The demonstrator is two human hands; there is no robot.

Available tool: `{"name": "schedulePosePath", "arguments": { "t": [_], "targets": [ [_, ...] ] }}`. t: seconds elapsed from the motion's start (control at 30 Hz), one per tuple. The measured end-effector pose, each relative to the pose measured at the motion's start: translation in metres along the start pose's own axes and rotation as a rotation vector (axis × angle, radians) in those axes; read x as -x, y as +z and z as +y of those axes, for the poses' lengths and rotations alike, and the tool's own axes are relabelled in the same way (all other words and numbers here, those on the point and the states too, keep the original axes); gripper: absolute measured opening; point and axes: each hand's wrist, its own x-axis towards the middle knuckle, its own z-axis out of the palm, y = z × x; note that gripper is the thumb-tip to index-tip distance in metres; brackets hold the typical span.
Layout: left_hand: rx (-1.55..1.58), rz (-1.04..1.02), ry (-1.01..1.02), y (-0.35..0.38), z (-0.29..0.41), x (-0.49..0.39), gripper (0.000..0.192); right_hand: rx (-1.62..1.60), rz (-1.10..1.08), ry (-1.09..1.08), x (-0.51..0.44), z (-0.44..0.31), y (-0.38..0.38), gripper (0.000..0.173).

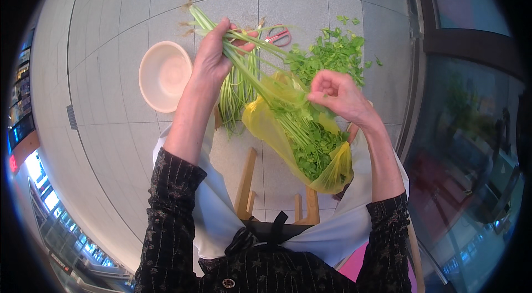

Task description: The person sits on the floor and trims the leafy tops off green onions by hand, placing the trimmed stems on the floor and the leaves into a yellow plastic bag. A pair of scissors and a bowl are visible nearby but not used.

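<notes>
My left hand (218, 49) is closed around several pale green celery-like stalks (241, 62), with roots at their upper left end. Their leafy ends reach toward a yellow plastic bag (266, 122) that lies by my right leg. More leafy stalks (309, 139) fill this bag. Just above the bag is my right hand (336, 93), fingers curled; a bit of green shows at its fingertips, and whether it grips a leaf is hard to tell. Stripped stalks (239, 93) lie on the floor below my left hand. Picked leaves (332, 52) form a loose pile beyond my right hand.
On the tiled floor, a pale plastic basin (166, 76) stands left of my left hand. Red-handled scissors (279, 37) lie between the stalks and the leaf pile. Wooden stool legs (246, 185) show between my knees. A dark-framed glass door (469, 47) is at the right.
</notes>
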Motion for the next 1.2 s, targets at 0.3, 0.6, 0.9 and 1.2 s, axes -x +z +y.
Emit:
{"name": "schedulePosePath", "arguments": {
  "t": [0.3, 0.6, 0.9, 1.2],
  "targets": [
    [0.009, -0.033, -0.016, 0.005, -0.007, -0.002, 0.026, 0.622, 0.424, -0.479, -0.004, 0.009, 0.000, 0.012],
    [0.069, -0.016, -0.012, 0.003, -0.003, -0.001, 0.025, 0.928, 0.823, -0.383, -0.002, 0.021, -0.025, 0.020],
    [0.069, 0.008, 0.006, 0.001, 0.000, 0.001, 0.024, 0.182, 0.318, -0.380, 0.006, -0.007, -0.003, 0.014],
    [0.100, -0.011, -0.006, 0.003, -0.001, 0.001, 0.023, 0.535, 0.237, -0.531, -0.002, 0.000, 0.025, 0.013]
  ]
}}
